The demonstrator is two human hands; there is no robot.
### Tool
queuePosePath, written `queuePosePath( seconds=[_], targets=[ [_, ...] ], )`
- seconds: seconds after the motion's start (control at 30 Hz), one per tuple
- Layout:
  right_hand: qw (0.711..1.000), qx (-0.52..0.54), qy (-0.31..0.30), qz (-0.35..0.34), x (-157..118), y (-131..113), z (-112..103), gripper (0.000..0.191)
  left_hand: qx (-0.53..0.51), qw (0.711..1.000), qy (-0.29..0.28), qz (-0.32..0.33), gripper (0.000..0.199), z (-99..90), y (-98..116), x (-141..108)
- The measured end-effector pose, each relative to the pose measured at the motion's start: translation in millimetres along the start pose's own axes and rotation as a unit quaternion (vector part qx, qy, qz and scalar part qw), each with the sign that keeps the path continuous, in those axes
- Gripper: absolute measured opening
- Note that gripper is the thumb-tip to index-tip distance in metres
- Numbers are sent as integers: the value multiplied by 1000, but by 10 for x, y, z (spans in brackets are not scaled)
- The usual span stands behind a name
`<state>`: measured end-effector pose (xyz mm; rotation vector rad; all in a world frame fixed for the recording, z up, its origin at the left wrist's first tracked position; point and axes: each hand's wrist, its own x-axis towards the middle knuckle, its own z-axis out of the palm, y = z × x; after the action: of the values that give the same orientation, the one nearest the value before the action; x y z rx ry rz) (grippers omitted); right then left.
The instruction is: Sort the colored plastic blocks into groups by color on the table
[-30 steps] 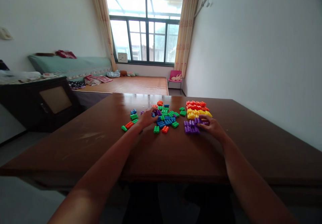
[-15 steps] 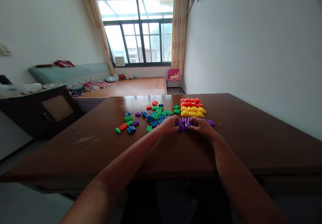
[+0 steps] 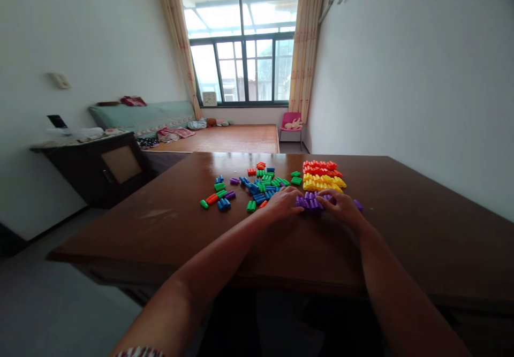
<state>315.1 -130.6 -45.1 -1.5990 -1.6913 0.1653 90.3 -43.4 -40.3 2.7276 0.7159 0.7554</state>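
Observation:
Small ribbed plastic pieces lie in front of me on the dark table [image 3: 249,250]. My left hand [image 3: 284,203] is curled at the left end of a row of purple pieces [image 3: 310,203], thumb and fingers against it. From the right, my right hand [image 3: 340,206] has its fingers on the same row and covers part of it. One purple piece [image 3: 358,205] shows just beyond my right hand. Directly behind the purple row lie rows of yellow pieces [image 3: 323,182] and red pieces [image 3: 321,167].
Left of my hands is a loose scatter of blue pieces [image 3: 249,185], green pieces [image 3: 296,180], orange pieces [image 3: 212,199] and a few purple ones. A dark cabinet [image 3: 88,169] stands at the left, a bed [image 3: 236,138] and a pink chair [image 3: 290,121] behind the table.
The view has turned left, so everything sits further right in the picture. Both hands stay at the purple row, the right fingers lying a little further over it.

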Motion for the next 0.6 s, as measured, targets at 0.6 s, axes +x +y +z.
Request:
queuePosePath(
  seconds=[0.6],
  targets=[
    [990,-61,121,26,-5,55,176,42,116,938,-128,-301,36,-1249,-1303,-881]
  ],
)
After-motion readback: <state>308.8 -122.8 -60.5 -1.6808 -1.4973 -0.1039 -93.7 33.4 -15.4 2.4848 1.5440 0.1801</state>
